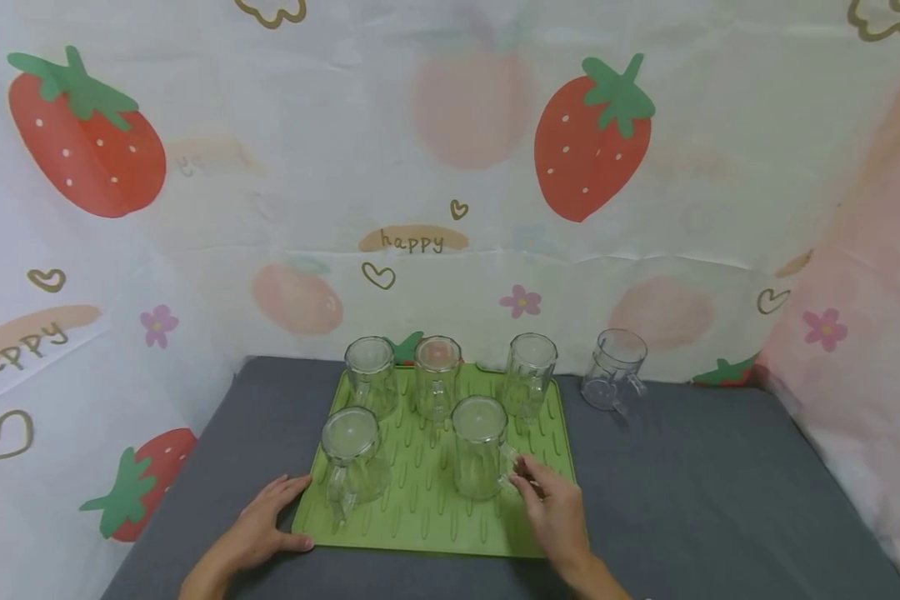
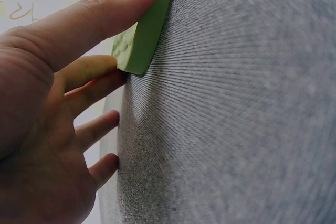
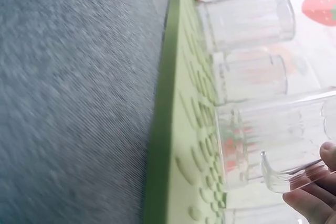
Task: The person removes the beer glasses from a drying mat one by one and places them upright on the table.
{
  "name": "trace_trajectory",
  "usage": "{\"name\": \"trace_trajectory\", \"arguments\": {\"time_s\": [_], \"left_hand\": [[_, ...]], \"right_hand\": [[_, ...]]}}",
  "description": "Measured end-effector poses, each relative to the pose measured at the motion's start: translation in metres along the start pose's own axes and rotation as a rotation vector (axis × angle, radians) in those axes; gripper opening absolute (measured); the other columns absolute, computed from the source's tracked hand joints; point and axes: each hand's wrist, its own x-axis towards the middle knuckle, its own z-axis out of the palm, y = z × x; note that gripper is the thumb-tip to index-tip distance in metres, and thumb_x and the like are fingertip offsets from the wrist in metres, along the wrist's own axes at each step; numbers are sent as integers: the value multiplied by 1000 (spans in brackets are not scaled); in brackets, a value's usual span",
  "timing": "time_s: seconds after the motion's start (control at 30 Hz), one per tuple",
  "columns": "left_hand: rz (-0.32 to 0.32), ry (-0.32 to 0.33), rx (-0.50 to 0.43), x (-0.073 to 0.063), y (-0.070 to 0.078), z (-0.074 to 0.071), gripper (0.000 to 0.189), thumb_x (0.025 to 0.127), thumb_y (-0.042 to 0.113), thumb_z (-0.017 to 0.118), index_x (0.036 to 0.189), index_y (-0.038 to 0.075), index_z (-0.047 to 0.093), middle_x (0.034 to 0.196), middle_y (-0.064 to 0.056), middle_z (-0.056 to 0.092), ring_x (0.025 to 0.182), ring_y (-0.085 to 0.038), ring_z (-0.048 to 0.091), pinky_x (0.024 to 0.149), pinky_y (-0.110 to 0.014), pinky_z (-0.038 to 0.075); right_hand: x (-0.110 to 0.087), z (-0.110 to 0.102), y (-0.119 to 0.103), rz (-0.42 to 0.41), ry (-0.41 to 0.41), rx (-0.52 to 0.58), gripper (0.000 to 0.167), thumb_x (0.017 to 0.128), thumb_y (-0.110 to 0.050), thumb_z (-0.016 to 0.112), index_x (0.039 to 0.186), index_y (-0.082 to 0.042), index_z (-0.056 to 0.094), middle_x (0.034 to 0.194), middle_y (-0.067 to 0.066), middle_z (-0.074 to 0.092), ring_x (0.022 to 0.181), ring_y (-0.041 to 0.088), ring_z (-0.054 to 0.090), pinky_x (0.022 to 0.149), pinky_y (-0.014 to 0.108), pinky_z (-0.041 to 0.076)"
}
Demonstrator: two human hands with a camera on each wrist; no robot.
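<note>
My right hand (image 1: 553,508) pinches the handle of a clear glass mug (image 1: 480,454) at the front right of a green ridged mat (image 1: 420,529). In the right wrist view, the fingers (image 3: 304,205) and thumb meet at this handle, and the mug's end is right at the mat. My left hand (image 1: 258,525) rests at the mat's front left corner, fingers extended along the side. Its thumb (image 2: 113,17) lies against the mat's front edge in the left wrist view. Another glass mug (image 1: 354,458) stands front left, its handle toward me.
Three more glass mugs stand along the mat's back edge: left (image 1: 371,379), middle (image 1: 438,383) and right (image 1: 529,379). Off the mat, another glass mug (image 1: 615,371) stands on the grey tablecloth (image 1: 690,483). A strawberry-print curtain (image 1: 450,183) hangs behind the table.
</note>
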Motion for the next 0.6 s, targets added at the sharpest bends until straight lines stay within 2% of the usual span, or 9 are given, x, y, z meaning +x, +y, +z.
{"name": "trace_trajectory", "arguments": {"time_s": [0.13,0.37,0.6], "left_hand": [[3,3,8,0,0,0,91,70,34,86,143,-3,45,144,-28,45,138,-55,28,100,-74,29],[7,2,8,2,-3,1,91,70,34,86,143,-2,45,144,-28,45,138,-54,28,101,-73,30],[-5,-4,17,4,-4,2,92,70,35,86,144,-1,44,145,-27,45,138,-54,28,101,-73,29]], "right_hand": [[7,-6,3,-16,13,6,30,69,13,78,96,4,73,85,14,74,74,22,73,64,14,56],[22,-15,1,24,4,51,27,74,10,76,99,1,74,85,13,74,78,22,73,65,12,55],[38,-21,0,-35,25,77,27,73,12,75,99,5,73,85,16,74,76,26,73,65,12,55]]}}
